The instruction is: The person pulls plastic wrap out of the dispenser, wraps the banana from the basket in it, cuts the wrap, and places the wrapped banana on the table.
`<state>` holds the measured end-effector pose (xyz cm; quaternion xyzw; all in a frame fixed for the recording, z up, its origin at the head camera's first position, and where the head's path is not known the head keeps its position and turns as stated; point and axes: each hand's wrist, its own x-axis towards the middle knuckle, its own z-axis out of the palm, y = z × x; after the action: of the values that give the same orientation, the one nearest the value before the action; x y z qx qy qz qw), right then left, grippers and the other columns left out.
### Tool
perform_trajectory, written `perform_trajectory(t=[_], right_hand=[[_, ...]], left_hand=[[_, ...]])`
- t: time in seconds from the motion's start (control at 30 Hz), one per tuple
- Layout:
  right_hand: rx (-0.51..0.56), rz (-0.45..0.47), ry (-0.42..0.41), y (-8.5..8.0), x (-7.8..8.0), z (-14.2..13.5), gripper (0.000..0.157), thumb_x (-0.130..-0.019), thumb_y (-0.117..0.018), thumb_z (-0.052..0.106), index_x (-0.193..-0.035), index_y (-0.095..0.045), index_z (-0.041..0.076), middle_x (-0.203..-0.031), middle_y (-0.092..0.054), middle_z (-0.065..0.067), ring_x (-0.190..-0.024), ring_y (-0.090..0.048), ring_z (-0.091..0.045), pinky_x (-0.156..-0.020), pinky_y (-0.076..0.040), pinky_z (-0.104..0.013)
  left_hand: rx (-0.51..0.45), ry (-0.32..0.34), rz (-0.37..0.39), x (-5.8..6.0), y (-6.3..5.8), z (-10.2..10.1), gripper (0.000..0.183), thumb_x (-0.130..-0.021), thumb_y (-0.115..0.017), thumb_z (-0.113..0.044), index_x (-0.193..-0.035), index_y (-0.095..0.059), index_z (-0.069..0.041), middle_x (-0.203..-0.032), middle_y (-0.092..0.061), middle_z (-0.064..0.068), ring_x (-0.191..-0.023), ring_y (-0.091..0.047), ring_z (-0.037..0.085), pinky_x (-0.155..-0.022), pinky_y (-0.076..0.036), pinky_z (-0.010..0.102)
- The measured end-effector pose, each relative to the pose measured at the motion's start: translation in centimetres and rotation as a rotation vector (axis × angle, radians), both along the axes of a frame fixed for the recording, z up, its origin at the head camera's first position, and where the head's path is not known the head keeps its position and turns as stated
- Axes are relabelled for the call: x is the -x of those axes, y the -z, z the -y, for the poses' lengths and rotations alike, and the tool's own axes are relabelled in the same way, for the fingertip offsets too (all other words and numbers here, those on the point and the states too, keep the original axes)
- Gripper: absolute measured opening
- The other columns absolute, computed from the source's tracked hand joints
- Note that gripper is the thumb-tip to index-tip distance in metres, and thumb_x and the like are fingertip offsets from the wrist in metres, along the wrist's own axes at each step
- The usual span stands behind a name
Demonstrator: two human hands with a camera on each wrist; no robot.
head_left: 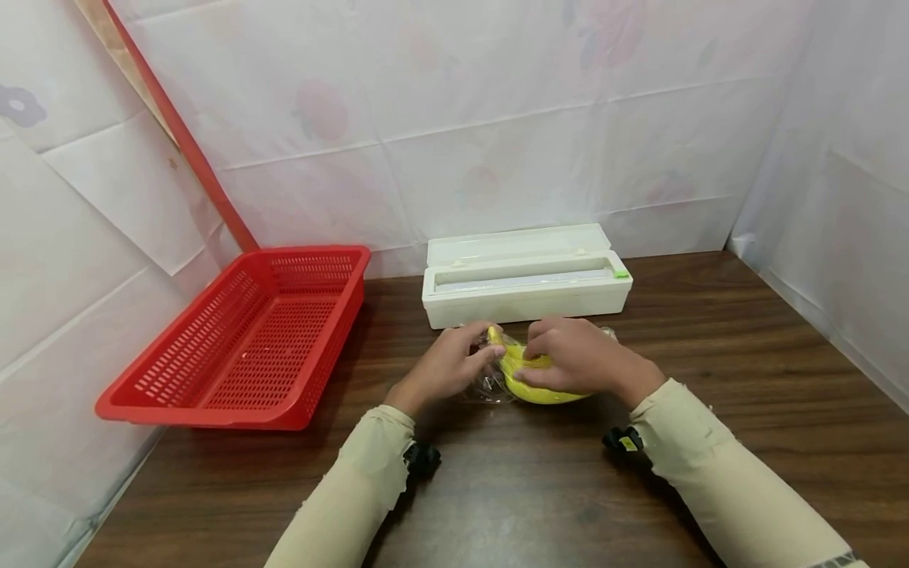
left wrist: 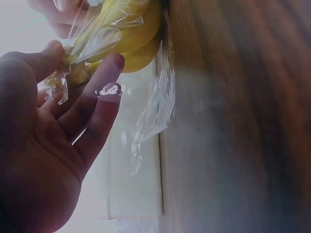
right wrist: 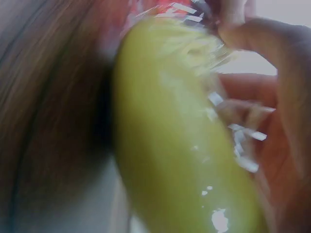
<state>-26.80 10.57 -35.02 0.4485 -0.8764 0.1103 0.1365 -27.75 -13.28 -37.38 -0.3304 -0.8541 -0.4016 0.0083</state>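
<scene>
A bunch of yellow bananas (head_left: 545, 392) rests on the table, partly covered in clear plastic wrap (head_left: 488, 386). At the stem end, my left hand (head_left: 446, 364) pinches the wrap between thumb and forefinger; its other fingers are extended in the left wrist view. Loose wrap (left wrist: 158, 102) hangs beside the bananas there. My right hand (head_left: 581, 355) is bent over the bunch from the right, its fingertips pinching the film on top. The right wrist view is blurred, with one banana (right wrist: 165, 121) filling its middle.
Just behind the hands sits a white wrap dispenser box (head_left: 529, 304), its lid (head_left: 518, 244) raised and a roll inside. A red plastic basket (head_left: 312, 394) stands to the left. White sheeting (head_left: 426, 142) surrounds the wooden table (head_left: 525, 505).
</scene>
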Motion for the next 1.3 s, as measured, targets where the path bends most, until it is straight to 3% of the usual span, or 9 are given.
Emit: perform_trajectory(t=[0.17,0.33,0.53,0.7,0.77,0.9,1.03,1.2,1.3], right_hand=[[-0.131,-0.045,0.087,-0.5,-1.1,1.0,0.047,-0.079,-0.076,0.058,-0.087,-0.076,0.011,-0.083,-0.055,0.004,-0.07,-0.049,-0.014,-0.06,-0.045,-0.033],[-0.189,-0.072,0.137,-0.6,-1.6,1.5,0.041,-0.077,-0.079,0.049,-0.088,-0.073,0.011,-0.084,-0.055,0.002,-0.073,-0.048,-0.017,-0.062,-0.043,-0.035],[-0.165,0.006,0.152,-0.8,-1.4,1.1,0.036,-0.077,-0.081,0.044,-0.089,-0.073,0.011,-0.086,-0.054,0.003,-0.073,-0.047,-0.016,-0.064,-0.042,-0.034],[-0.164,0.089,0.184,-1.2,-1.4,0.7,0.041,-0.081,-0.079,0.044,-0.1,-0.075,0.008,-0.091,-0.058,0.001,-0.074,-0.05,-0.014,-0.064,-0.044,-0.033],[-0.139,0.105,0.196,-1.3,-1.4,0.6,0.04,-0.085,-0.075,0.044,-0.102,-0.076,0.008,-0.092,-0.063,0.001,-0.073,-0.052,-0.013,-0.063,-0.046,-0.033],[-0.025,0.008,0.198,-1.3,-1.4,0.7,0.033,-0.091,-0.069,0.042,-0.094,-0.076,0.01,-0.087,-0.069,0.0,-0.068,-0.058,-0.012,-0.059,-0.05,-0.033],[0.118,-0.1,0.176,-1.0,-1.4,1.2,0.032,-0.091,-0.07,0.043,-0.094,-0.074,0.012,-0.086,-0.07,0.0,-0.068,-0.062,-0.013,-0.058,-0.051,-0.033],[0.212,-0.142,0.152,-0.5,-1.4,2.1,0.035,-0.089,-0.074,0.042,-0.102,-0.069,0.011,-0.081,-0.066,0.001,-0.062,-0.055,-0.009,-0.053,-0.045,-0.028],[0.235,-0.148,0.148,-0.2,-1.5,2.4,0.031,-0.088,-0.076,0.037,-0.104,-0.069,0.011,-0.08,-0.063,0.003,-0.059,-0.051,-0.006,-0.05,-0.042,-0.026]], left_hand=[[-0.038,0.007,0.053,0.1,0.1,0.1,0.016,-0.101,-0.062,-0.021,-0.114,-0.062,-0.011,-0.09,-0.072,0.008,-0.075,-0.07,0.02,-0.063,-0.055,0.03],[-0.068,0.007,0.053,0.3,0.2,0.2,0.018,-0.099,-0.065,-0.02,-0.114,-0.065,-0.01,-0.092,-0.071,0.005,-0.079,-0.07,0.021,-0.067,-0.056,0.031],[-0.046,-0.047,0.039,0.5,0.2,0.5,0.03,-0.099,-0.065,-0.031,-0.125,-0.068,-0.016,-0.114,-0.068,-0.005,-0.102,-0.061,0.011,-0.088,-0.051,0.034],[-0.164,0.025,0.189,0.5,0.0,0.6,0.037,-0.105,-0.053,-0.032,-0.135,-0.063,-0.012,-0.118,-0.067,0.003,-0.095,-0.065,0.019,-0.084,-0.055,0.043],[-0.209,0.056,0.251,0.5,0.0,0.6,0.037,-0.106,-0.051,-0.03,-0.135,-0.062,-0.01,-0.114,-0.067,0.006,-0.089,-0.066,0.022,-0.078,-0.057,0.046],[-0.262,0.076,0.306,0.4,-0.1,0.7,0.03,-0.105,-0.055,-0.025,-0.129,-0.06,-0.007,-0.107,-0.068,0.009,-0.091,-0.066,0.025,-0.076,-0.057,0.048],[-0.302,0.067,0.313,0.3,-0.2,0.6,0.022,-0.102,-0.06,-0.019,-0.118,-0.056,-0.004,-0.102,-0.07,0.01,-0.088,-0.065,0.026,-0.076,-0.057,0.047],[-0.306,0.068,0.302,0.2,-0.2,0.4,0.02,-0.1,-0.064,-0.019,-0.112,-0.057,-0.004,-0.098,-0.071,0.009,-0.081,-0.066,0.025,-0.077,-0.056,0.052],[-0.302,0.072,0.296,0.0,-0.5,0.4,0.019,-0.101,-0.062,-0.019,-0.112,-0.059,-0.004,-0.098,-0.069,0.01,-0.084,-0.067,0.032,-0.078,-0.056,0.054]])
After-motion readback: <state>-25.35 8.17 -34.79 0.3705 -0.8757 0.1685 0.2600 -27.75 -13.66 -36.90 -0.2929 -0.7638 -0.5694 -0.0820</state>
